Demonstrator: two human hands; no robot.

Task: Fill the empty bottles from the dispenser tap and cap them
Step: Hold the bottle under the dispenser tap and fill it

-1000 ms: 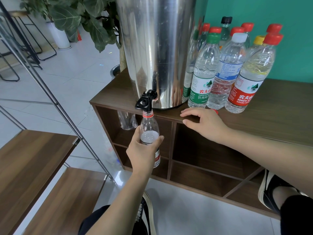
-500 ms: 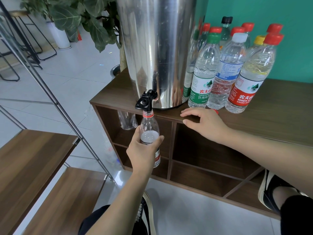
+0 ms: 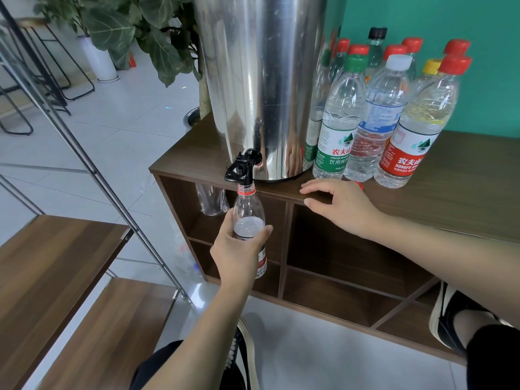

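A tall steel dispenser (image 3: pixel 261 80) stands on the brown cabinet top (image 3: pixel 455 198), its black tap (image 3: pixel 243 168) jutting past the front edge. My left hand (image 3: pixel 239 254) grips a clear, uncapped bottle (image 3: pixel 249 218) with a red neck ring, its mouth right under the tap; water shows inside at shoulder height. My right hand (image 3: pixel 340 206) rests on the cabinet edge, fingers spread, with a red cap (image 3: pixel 358 184) peeking out behind it. Several capped bottles (image 3: pixel 394 116) stand to the right of the dispenser.
Another clear bottle (image 3: pixel 212 198) sits in the upper left cubby of the cabinet. Wooden stair treads (image 3: pixel 56 260) and a slanted metal rail (image 3: pixel 92 164) are on the left. A leafy plant (image 3: pixel 146 32) stands behind the dispenser. My shoes show on the floor below.
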